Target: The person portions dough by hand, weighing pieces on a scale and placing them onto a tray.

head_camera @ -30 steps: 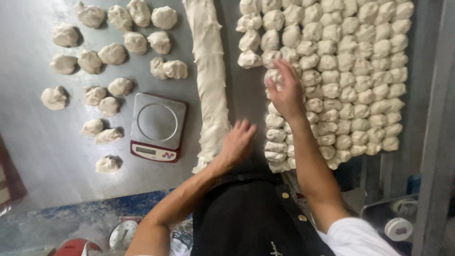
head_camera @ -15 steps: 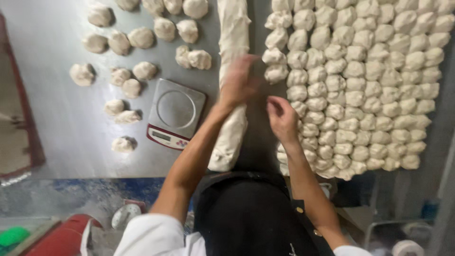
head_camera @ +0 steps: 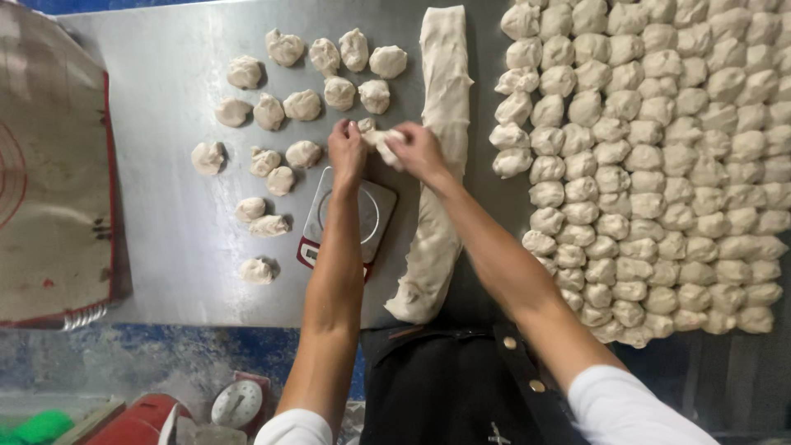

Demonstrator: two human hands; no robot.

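Both hands, left hand and right hand, pinch one small dough piece above the scale. Portioning appears under way beside the long dough roll. Next move calls for setting it squarely on the pan.

Below your left forearm, the small digital kitchen scale sits on the steel table; its display strip runs along the red front edge, mostly hidden by your arm, so its screen cannot be made out. Near the floor at the bottom, a round white dial face shows. You have no packages or signs here.
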